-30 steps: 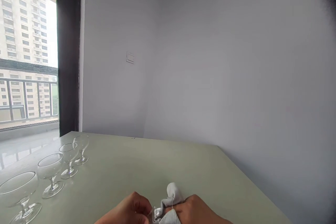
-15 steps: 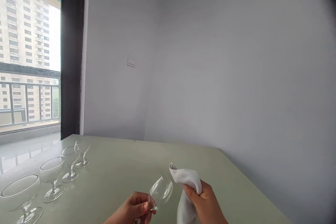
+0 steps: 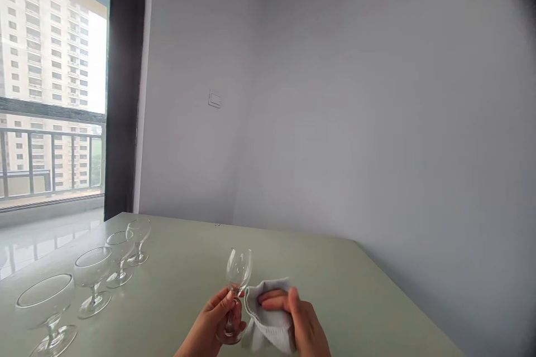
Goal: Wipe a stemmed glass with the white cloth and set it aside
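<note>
My left hand (image 3: 218, 312) is closed around the stem of a clear wine glass (image 3: 239, 269), which it holds nearly upright above the table. The foot of that glass shows below the fingers. Just to the right, my right hand (image 3: 299, 315) grips a white cloth (image 3: 268, 318), its fingers partly pressed into the folds. The cloth's left edge is close beside the glass stem; whether they touch I cannot tell.
Several stemmed glasses stand upright in a row along the left side of the pale green table (image 3: 188, 268), the nearest glass (image 3: 46, 304) at the front. A grey wall (image 3: 314, 122) with a light switch (image 3: 214, 99) rises behind. A window with a railing (image 3: 50, 156) is at left.
The wine glass has gone from tilted to nearly upright and shifted left. My right hand has moved left and lower with the cloth, its fingers now in the folds. The view has turned slightly left.
</note>
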Motion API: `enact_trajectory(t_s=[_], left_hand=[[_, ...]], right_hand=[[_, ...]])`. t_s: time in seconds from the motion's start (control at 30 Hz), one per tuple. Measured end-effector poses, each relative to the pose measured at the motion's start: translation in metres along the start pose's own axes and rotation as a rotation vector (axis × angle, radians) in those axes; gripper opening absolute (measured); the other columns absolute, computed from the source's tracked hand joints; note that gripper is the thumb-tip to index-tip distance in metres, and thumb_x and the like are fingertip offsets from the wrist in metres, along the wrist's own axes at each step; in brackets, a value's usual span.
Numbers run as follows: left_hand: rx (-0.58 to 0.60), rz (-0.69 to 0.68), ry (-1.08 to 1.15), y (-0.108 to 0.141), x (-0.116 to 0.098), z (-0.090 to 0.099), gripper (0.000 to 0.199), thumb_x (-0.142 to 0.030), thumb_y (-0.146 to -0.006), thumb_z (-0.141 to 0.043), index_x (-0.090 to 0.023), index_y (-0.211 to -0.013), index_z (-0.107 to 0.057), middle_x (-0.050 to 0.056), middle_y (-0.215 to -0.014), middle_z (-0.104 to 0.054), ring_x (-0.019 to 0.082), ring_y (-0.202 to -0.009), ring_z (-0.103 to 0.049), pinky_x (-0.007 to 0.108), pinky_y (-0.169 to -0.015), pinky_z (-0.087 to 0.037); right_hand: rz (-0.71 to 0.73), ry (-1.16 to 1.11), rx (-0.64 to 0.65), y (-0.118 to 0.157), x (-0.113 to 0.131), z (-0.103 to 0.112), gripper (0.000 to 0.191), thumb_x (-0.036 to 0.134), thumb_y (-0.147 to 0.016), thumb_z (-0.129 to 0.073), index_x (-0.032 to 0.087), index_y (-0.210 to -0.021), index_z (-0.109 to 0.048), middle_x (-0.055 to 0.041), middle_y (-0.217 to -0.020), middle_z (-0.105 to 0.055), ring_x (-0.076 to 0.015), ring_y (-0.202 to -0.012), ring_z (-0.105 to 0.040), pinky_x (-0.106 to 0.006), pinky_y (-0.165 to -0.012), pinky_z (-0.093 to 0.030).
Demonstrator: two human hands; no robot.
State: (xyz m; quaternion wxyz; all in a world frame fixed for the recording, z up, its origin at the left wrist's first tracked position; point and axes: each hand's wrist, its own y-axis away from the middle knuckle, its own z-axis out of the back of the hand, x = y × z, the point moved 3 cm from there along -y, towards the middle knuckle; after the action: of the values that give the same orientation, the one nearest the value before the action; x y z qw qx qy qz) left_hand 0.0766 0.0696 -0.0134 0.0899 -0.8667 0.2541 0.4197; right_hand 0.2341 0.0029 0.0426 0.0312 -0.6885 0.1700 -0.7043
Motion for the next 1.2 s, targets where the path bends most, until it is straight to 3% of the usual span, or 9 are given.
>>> enact_trajectory(t_s=[0.13,0.3,0.47,0.63,0.7,0.87,0.97,1.07,1.2], left_hand=[[-0.077,-0.028,-0.013,-0.002,-0.009,0.005,0.037,-0.051,-0.067,-0.068,-0.019,-0.083,-0.063,-0.007,-0.054,-0.046,0.004,-0.047,-0.039,0.021,-0.057,-0.037],[-0.133,-0.097,-0.026,0.0,-0.019,0.002,0.039,-0.053,-0.064,-0.07,-0.02,-0.083,-0.062,-0.007,-0.056,-0.046,0.005,-0.05,-0.041,0.02,-0.053,-0.033],[-0.101,-0.085,-0.036,0.002,-0.017,-0.002,0.042,-0.055,-0.066,-0.067,-0.019,-0.084,-0.06,-0.007,-0.057,-0.046,0.005,-0.05,-0.041,0.019,-0.048,-0.025],[-0.095,-0.088,-0.066,0.002,-0.011,-0.004,0.043,-0.057,-0.065,-0.067,-0.019,-0.084,-0.061,-0.007,-0.056,-0.047,0.005,-0.047,-0.037,0.018,-0.047,-0.023],[-0.143,-0.117,-0.082,0.003,-0.008,-0.005,0.044,-0.057,-0.062,-0.069,-0.018,-0.082,-0.063,-0.005,-0.058,-0.052,0.007,-0.05,-0.041,0.019,-0.048,-0.028],[-0.216,-0.205,-0.152,0.006,0.008,-0.008,0.038,-0.043,-0.053,-0.078,-0.018,-0.08,-0.068,-0.001,-0.063,-0.064,0.015,-0.062,-0.054,0.027,-0.062,-0.042],[-0.228,-0.237,-0.151,0.005,0.014,-0.008,0.042,-0.044,-0.055,-0.076,-0.019,-0.087,-0.068,0.0,-0.063,-0.065,0.018,-0.062,-0.055,0.028,-0.058,-0.043],[-0.191,-0.251,-0.11,0.004,0.014,-0.01,0.046,-0.047,-0.056,-0.076,-0.019,-0.091,-0.067,-0.002,-0.059,-0.063,0.015,-0.056,-0.054,0.024,-0.053,-0.04],[-0.105,-0.105,-0.043,0.005,0.015,-0.016,0.054,-0.06,-0.055,-0.072,-0.018,-0.087,-0.064,-0.005,-0.048,-0.055,0.008,-0.042,-0.047,0.019,-0.043,-0.028]], right_hand=[[0.245,0.265,0.11,-0.003,0.007,-0.004,0.013,0.024,-0.075,-0.055,0.021,-0.077,-0.068,-0.0051,-0.085,-0.067,-0.0191,-0.082,-0.061,-0.027,-0.077,-0.044],[0.263,0.521,0.009,-0.005,-0.003,-0.006,0.043,0.006,-0.06,-0.05,0.025,-0.096,-0.064,-0.0043,-0.103,-0.059,-0.0181,-0.096,-0.057,-0.027,-0.086,-0.042],[0.084,0.066,-0.121,-0.012,-0.001,0.002,0.026,0.031,-0.069,-0.063,0.025,-0.094,-0.065,-0.0048,-0.104,-0.061,-0.0211,-0.093,-0.057,-0.029,-0.081,-0.045],[-0.171,-0.34,-0.263,-0.021,0.0,0.002,0.036,0.045,-0.072,-0.065,0.024,-0.101,-0.062,-0.0057,-0.103,-0.065,-0.0206,-0.087,-0.059,-0.028,-0.071,-0.048],[-0.045,-0.182,-0.211,-0.02,0.003,-0.01,0.034,0.043,-0.077,-0.06,0.023,-0.104,-0.061,-0.0066,-0.105,-0.064,-0.0223,-0.093,-0.059,-0.031,-0.077,-0.048],[0.675,0.534,-0.101,-0.009,0.003,-0.056,0.037,0.023,-0.081,-0.055,0.029,-0.117,-0.057,-0.007,-0.115,-0.058,-0.0251,-0.103,-0.056,-0.038,-0.089,-0.045],[0.832,0.731,-0.14,-0.009,-0.004,-0.069,0.041,0.019,-0.08,-0.056,0.027,-0.12,-0.055,-0.0096,-0.114,-0.057,-0.0245,-0.095,-0.058,-0.038,-0.081,-0.048],[0.771,0.562,-0.224,-0.014,-0.002,-0.067,0.036,0.021,-0.083,-0.051,0.024,-0.118,-0.054,-0.0101,-0.117,-0.051,-0.0247,-0.102,-0.053,-0.039,-0.086,-0.045],[0.393,0.153,-0.234,-0.026,0.007,-0.055,0.029,0.038,-0.088,-0.043,0.024,-0.107,-0.058,-0.0071,-0.107,-0.057,-0.0207,-0.092,-0.056,-0.033,-0.079,-0.047]])
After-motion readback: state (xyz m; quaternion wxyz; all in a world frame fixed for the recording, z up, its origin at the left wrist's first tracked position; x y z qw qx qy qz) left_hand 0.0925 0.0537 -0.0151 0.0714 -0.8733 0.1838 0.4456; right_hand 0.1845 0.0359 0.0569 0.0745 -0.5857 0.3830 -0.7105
